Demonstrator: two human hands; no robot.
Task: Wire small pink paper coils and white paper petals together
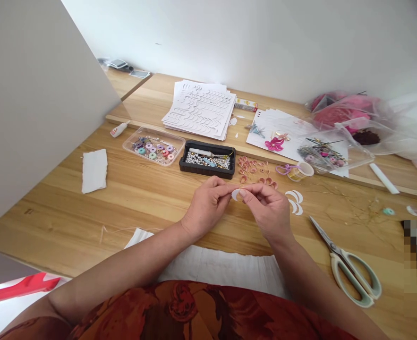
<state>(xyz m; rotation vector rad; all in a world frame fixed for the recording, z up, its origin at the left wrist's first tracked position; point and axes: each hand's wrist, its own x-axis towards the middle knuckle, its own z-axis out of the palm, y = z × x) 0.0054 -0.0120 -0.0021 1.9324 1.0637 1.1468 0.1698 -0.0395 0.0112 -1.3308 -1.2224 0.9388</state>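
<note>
In the head view a small white paper crescent [235, 194] is pinched between the thumb and fingers of my right hand [270, 210]. My left hand [208, 205] meets it from the left, its thumb and forefinger pressed together at the crescent's edge. What those left fingertips grip is too small to make out. Several more white crescents [295, 202] lie on the wood just right of my right hand. Beyond my fingers are pink wire-edged petal loops [252, 167]. Scissors [346, 262] with pale handles rest at the right, blades slightly apart.
A black tray [207, 172] of beads stands ahead, beside a clear box [130, 150] of coloured rings. Sheets with crescent cuts [201, 111] lie on a raised ledge. A glue bottle [119, 129], a small cup [302, 171], thin wires and plastic bags [353, 115] surround the area.
</note>
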